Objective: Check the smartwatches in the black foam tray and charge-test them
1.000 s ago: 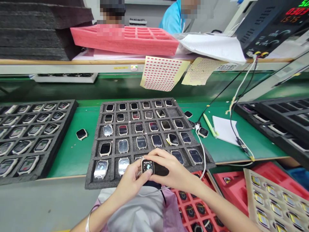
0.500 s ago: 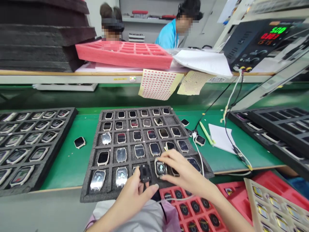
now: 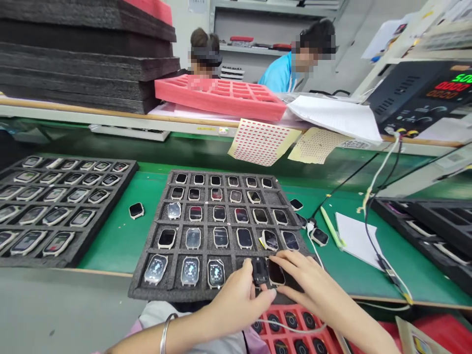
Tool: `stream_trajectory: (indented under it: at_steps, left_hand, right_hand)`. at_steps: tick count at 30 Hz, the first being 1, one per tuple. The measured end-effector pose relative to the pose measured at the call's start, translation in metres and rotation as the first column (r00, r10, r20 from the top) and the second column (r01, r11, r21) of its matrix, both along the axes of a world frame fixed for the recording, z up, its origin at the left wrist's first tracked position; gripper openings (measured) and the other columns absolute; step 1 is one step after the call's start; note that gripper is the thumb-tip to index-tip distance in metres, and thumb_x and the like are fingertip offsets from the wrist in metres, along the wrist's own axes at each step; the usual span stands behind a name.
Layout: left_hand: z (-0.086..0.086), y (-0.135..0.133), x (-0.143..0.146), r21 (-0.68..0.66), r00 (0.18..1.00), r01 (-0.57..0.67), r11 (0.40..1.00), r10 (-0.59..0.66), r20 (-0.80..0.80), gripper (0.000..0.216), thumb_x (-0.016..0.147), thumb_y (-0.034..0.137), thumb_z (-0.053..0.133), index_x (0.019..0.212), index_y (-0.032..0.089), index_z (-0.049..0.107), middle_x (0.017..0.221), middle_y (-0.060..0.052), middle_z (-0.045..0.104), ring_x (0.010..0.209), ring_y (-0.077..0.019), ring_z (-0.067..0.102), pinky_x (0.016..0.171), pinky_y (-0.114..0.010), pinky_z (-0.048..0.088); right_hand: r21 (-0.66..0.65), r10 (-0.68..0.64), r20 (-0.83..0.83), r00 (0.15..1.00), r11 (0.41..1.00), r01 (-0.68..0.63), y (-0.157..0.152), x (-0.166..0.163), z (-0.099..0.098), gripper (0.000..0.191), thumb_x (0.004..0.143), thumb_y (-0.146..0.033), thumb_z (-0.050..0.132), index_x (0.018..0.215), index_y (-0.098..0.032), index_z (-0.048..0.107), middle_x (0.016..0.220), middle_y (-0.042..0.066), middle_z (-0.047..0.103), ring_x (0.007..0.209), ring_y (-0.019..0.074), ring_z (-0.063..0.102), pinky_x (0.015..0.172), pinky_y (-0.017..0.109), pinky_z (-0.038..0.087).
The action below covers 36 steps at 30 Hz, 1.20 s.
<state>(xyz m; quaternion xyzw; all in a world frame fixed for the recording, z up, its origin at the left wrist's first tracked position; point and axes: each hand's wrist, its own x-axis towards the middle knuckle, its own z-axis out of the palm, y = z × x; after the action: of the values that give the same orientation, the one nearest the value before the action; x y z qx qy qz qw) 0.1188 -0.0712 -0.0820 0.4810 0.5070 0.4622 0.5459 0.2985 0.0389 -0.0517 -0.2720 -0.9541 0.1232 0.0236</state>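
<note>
Your R hand has slid right & no longer shows the lit watch it held a moment ago. A lit watch now sits in the btm row of the gray foam tray, but can't tell if it's the same one. R fingers lie spread, about half open, over a dark-faced watch tilted near the tray's btm edge; can't tell if they grip it or just rest on it. L hand is curled, fingertips right by a black watch between your hands; hold unclear, & can't tell if that watch is lying in a slot. Your hands hide the slots beneath them, so btm-right corner of tray is hard to read. Red tray w/ round holes is cut off by the bottom of the view, w/ a white cable across it. Loose watch lies on the green mat, left of the tray
</note>
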Motion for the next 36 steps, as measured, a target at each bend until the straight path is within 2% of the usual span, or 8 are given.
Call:
stream_trajectory:
  at_steps: [4,8,10,12,15,21,26,36]
  left_hand:
    - [-0.009,0.004,-0.004,-0.009,0.994,0.038,0.999,-0.037,0.099,0.029,0.081,0.028,0.058,0.106,0.016,0.050,0.079,0.001,0.054,0.053,-0.0066,0.039,0.048,-0.020,0.030]
    - [-0.011,0.003,-0.011,-0.019,0.970,0.088,0.996,-0.081,0.230,0.035,0.080,0.028,0.061,0.111,0.015,0.051,0.090,-0.002,0.055,0.056,-0.0061,0.039,0.050,-0.020,0.031]
    - [-0.011,0.001,-0.013,0.010,0.962,0.114,0.993,-0.113,0.248,0.039,0.080,0.027,0.063,0.116,0.016,0.050,0.094,-0.004,0.056,0.064,-0.0083,0.044,0.055,-0.020,0.035]
    - [-0.012,-0.001,-0.014,0.032,0.956,0.142,0.989,-0.145,0.255,0.045,0.079,0.026,0.064,0.121,0.018,0.049,0.097,-0.004,0.057,0.070,-0.0103,0.048,0.061,-0.021,0.038]
    - [-0.015,-0.002,-0.014,0.028,0.944,0.153,0.988,-0.154,0.293,0.044,0.080,0.027,0.064,0.121,0.018,0.051,0.098,-0.005,0.060,0.073,-0.0123,0.052,0.069,-0.025,0.042]
    - [-0.024,0.000,-0.009,0.027,0.938,0.013,1.000,-0.021,0.345,0.030,0.083,0.031,0.060,0.108,0.015,0.058,0.103,-0.009,0.064,0.093,-0.0211,0.057,0.085,-0.033,0.044]
    - [-0.019,-0.006,-0.010,0.065,0.948,-0.022,0.998,0.000,0.318,0.024,0.084,0.029,0.060,0.102,0.014,0.059,0.100,-0.009,0.065,0.094,-0.0213,0.058,0.089,-0.034,0.042]
    - [-0.019,-0.010,-0.012,0.029,0.960,-0.013,0.999,0.004,0.281,0.022,0.084,0.031,0.059,0.098,0.014,0.059,0.091,-0.006,0.065,0.090,-0.0198,0.057,0.084,-0.030,0.043]
  right_hand:
    - [-0.093,-0.056,-0.116,0.992,0.995,0.045,0.002,0.001,-0.002,0.035,0.080,-0.031,0.067,0.113,-0.024,0.058,0.114,0.008,0.058,0.106,0.0271,0.056,0.087,0.039,0.048]
    - [-0.202,-0.151,-0.292,0.944,0.975,0.094,-0.007,-0.004,0.013,0.040,0.083,-0.032,0.065,0.120,-0.023,0.053,0.115,0.008,0.054,0.105,0.0238,0.055,0.089,0.035,0.047]
    - [-0.258,-0.146,-0.325,0.934,0.964,0.061,-0.017,-0.012,0.021,0.047,0.083,-0.030,0.065,0.127,-0.023,0.049,0.116,0.008,0.051,0.104,0.0218,0.055,0.089,0.032,0.047]
    - [-0.297,-0.092,-0.311,0.946,0.955,-0.005,-0.025,-0.021,0.024,0.045,0.082,-0.025,0.066,0.124,-0.022,0.051,0.113,0.008,0.051,0.103,0.0209,0.054,0.090,0.032,0.046]
    - [-0.271,-0.028,-0.294,0.956,0.961,-0.055,-0.031,-0.032,0.019,0.041,0.080,-0.018,0.066,0.120,-0.020,0.054,0.109,0.008,0.051,0.102,0.0207,0.053,0.090,0.034,0.046]
    - [-0.184,0.032,-0.279,0.960,0.979,-0.086,-0.034,-0.039,0.011,0.038,0.082,-0.021,0.065,0.118,-0.018,0.053,0.112,0.010,0.054,0.105,0.0228,0.051,0.091,0.037,0.044]
    - [-0.149,0.021,-0.318,0.948,0.986,-0.071,-0.044,-0.042,0.008,0.034,0.081,-0.021,0.066,0.114,-0.017,0.056,0.107,0.009,0.058,0.100,0.0233,0.053,0.087,0.037,0.045]
    - [-0.209,-0.036,-0.428,0.903,0.976,-0.060,-0.049,-0.041,0.002,0.040,0.077,-0.018,0.067,0.116,-0.017,0.056,0.103,0.008,0.059,0.095,0.0213,0.056,0.083,0.035,0.047]
